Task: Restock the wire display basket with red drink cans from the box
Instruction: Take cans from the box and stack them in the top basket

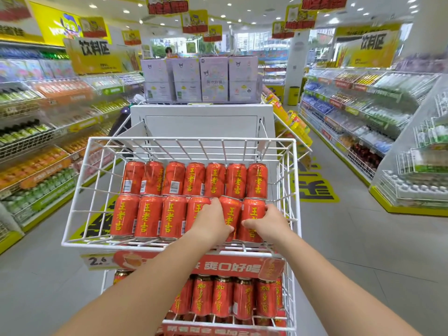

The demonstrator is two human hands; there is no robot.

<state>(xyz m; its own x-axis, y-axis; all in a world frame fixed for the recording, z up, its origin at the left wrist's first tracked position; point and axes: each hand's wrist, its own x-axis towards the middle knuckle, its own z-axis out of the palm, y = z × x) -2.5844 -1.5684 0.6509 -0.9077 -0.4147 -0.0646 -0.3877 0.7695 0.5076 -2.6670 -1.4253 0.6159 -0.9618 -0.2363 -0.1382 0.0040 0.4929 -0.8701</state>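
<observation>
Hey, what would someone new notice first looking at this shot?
Two rows of bright red cans line the white wire basket at centre. The left hand and right hand grip cans at the front row's right end. Pale purple boxes sit stacked above, behind it.

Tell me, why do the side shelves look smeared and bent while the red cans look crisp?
In the head view the wide lens bends the edges, so the side shelves lean and look smeared; in its centre the red cans and wire basket are sharp; the ceiling lamps light evenly, leaving little shadow.
</observation>
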